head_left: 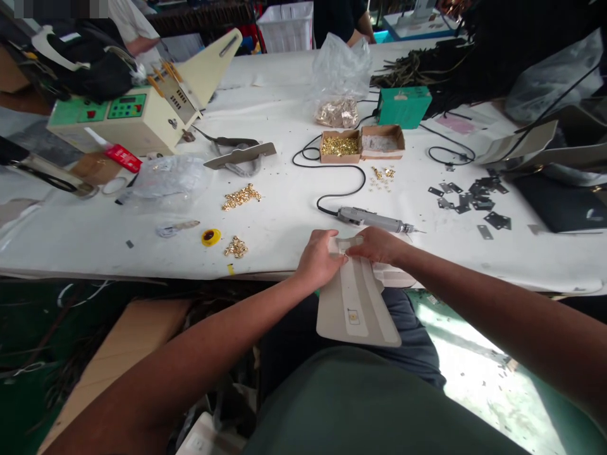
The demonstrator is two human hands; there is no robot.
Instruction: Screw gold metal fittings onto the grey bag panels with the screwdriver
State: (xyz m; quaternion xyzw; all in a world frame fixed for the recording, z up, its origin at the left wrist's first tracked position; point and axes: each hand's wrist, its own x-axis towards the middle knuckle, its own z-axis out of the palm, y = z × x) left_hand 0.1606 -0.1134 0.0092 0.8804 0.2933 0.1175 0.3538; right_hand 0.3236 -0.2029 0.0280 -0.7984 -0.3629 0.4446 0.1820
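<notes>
A flat beige leather-like panel [358, 303] with a paler strip down its middle lies over the table's front edge and my lap. A small gold fitting [353, 316] sits in the strip near its wide lower end. My left hand [322, 259] grips the panel's narrow upper end from the left, thumb on top. From the right, my right hand [374, 245] pinches the same end, its fingertips close to the left thumb. Whatever lies under those fingertips is hidden. Just beyond my hands rests a grey electric screwdriver [374, 220] with its bit pointing right.
Gold hardware piles [241, 197] and a yellow tape roll [211, 237] lie left. Behind the screwdriver stands a cardboard box of gold pieces [340, 146]. Dark metal plates [474, 193] are scattered right. A beige machine [123, 120] stands back left. Other people are across the table.
</notes>
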